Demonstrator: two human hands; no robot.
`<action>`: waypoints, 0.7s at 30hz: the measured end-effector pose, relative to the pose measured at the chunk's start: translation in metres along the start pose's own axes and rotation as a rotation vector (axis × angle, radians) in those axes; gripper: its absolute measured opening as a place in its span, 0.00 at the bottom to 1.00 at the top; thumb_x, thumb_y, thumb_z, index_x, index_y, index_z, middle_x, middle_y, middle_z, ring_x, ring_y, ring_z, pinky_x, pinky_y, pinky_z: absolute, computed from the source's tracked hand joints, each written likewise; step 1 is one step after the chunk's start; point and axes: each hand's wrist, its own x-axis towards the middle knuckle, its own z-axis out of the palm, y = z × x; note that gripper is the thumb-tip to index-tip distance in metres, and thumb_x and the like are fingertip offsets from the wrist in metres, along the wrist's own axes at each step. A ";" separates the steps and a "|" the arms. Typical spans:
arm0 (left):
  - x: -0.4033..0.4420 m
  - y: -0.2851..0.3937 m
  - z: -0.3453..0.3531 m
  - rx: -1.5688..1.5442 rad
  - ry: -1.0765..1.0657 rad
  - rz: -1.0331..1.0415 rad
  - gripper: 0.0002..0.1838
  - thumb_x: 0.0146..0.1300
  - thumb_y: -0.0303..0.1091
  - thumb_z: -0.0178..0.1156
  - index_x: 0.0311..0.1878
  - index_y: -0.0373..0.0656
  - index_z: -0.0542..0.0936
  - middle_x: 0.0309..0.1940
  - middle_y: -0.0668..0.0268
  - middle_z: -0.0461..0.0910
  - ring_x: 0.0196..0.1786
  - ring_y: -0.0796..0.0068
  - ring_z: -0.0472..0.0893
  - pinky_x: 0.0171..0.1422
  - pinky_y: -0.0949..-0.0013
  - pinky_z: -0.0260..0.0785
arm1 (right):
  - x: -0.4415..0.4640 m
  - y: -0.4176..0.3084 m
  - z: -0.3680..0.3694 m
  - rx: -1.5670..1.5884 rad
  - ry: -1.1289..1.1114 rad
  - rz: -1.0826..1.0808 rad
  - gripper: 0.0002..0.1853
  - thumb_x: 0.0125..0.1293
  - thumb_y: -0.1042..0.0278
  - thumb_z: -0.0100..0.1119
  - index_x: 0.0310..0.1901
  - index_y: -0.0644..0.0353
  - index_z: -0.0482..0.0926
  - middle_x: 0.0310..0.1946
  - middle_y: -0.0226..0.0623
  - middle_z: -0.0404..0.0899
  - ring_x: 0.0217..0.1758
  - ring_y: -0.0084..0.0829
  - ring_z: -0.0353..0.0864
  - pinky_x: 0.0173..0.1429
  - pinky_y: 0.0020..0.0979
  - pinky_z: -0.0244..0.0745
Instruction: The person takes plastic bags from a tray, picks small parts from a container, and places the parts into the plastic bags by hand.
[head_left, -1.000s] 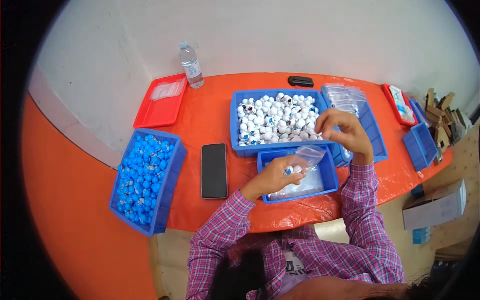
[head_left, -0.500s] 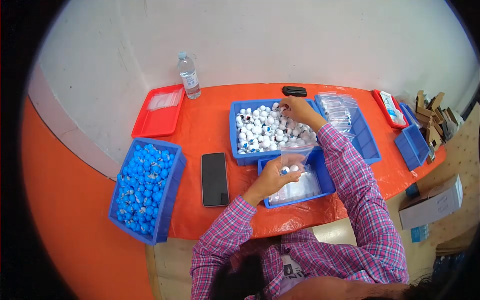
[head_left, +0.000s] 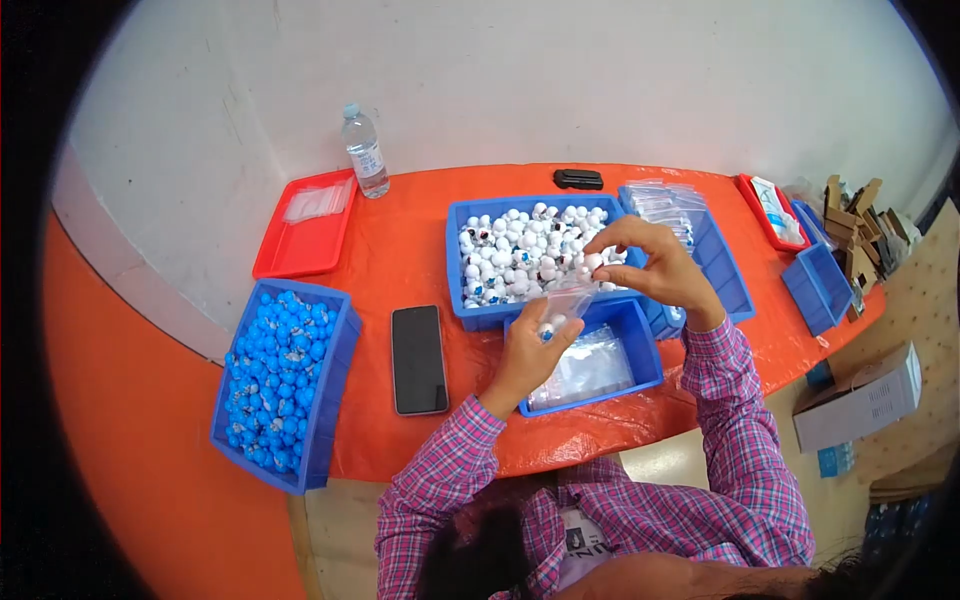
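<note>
Over the blue bin (head_left: 482, 316), right hand (head_left: 662, 270) half-closed on white ball (head_left: 592, 262).

Balls (head_left: 515, 250) are white or blue, bins (head_left: 333, 395) blue, sleeves (head_left: 450, 447) pink plaid.

The bag (head_left: 570, 301) is clear, glossy plastic, the white balls (head_left: 512, 248) smooth, the tablecloth (head_left: 400, 245) shiny.
</note>
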 end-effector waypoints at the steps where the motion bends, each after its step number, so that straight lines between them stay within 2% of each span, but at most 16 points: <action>1: 0.001 -0.003 0.000 -0.025 -0.015 -0.015 0.16 0.66 0.32 0.59 0.55 0.37 0.77 0.47 0.58 0.80 0.45 0.65 0.81 0.52 0.66 0.73 | -0.001 0.000 0.001 -0.030 -0.005 0.030 0.10 0.54 0.70 0.72 0.39 0.57 0.86 0.37 0.32 0.84 0.38 0.26 0.78 0.43 0.27 0.72; 8: 0.001 0.008 -0.002 -0.194 -0.085 -0.157 0.18 0.70 0.39 0.55 0.57 0.37 0.75 0.45 0.59 0.79 0.44 0.67 0.81 0.47 0.69 0.77 | -0.006 0.009 0.016 -0.053 -0.076 0.100 0.10 0.56 0.70 0.71 0.40 0.58 0.86 0.39 0.34 0.84 0.39 0.27 0.79 0.45 0.28 0.73; 13: 0.003 0.001 -0.003 -0.277 -0.066 -0.190 0.19 0.71 0.40 0.55 0.58 0.38 0.74 0.45 0.59 0.79 0.44 0.70 0.81 0.44 0.71 0.79 | -0.008 0.015 0.015 0.025 -0.052 0.002 0.10 0.57 0.69 0.70 0.41 0.59 0.86 0.38 0.34 0.84 0.38 0.28 0.79 0.37 0.25 0.71; 17: 0.002 0.001 0.000 -0.231 -0.108 -0.187 0.19 0.70 0.38 0.56 0.59 0.38 0.74 0.45 0.59 0.79 0.43 0.71 0.81 0.43 0.70 0.79 | -0.007 0.006 0.010 -0.010 -0.196 0.133 0.09 0.59 0.70 0.68 0.42 0.59 0.85 0.39 0.36 0.82 0.42 0.30 0.79 0.45 0.28 0.73; 21: 0.003 0.001 0.003 -0.189 -0.140 -0.215 0.19 0.69 0.37 0.57 0.59 0.38 0.73 0.44 0.60 0.79 0.42 0.73 0.80 0.43 0.71 0.79 | -0.010 0.013 0.010 -0.012 -0.169 0.099 0.08 0.61 0.71 0.66 0.42 0.59 0.84 0.40 0.36 0.81 0.44 0.31 0.78 0.46 0.29 0.73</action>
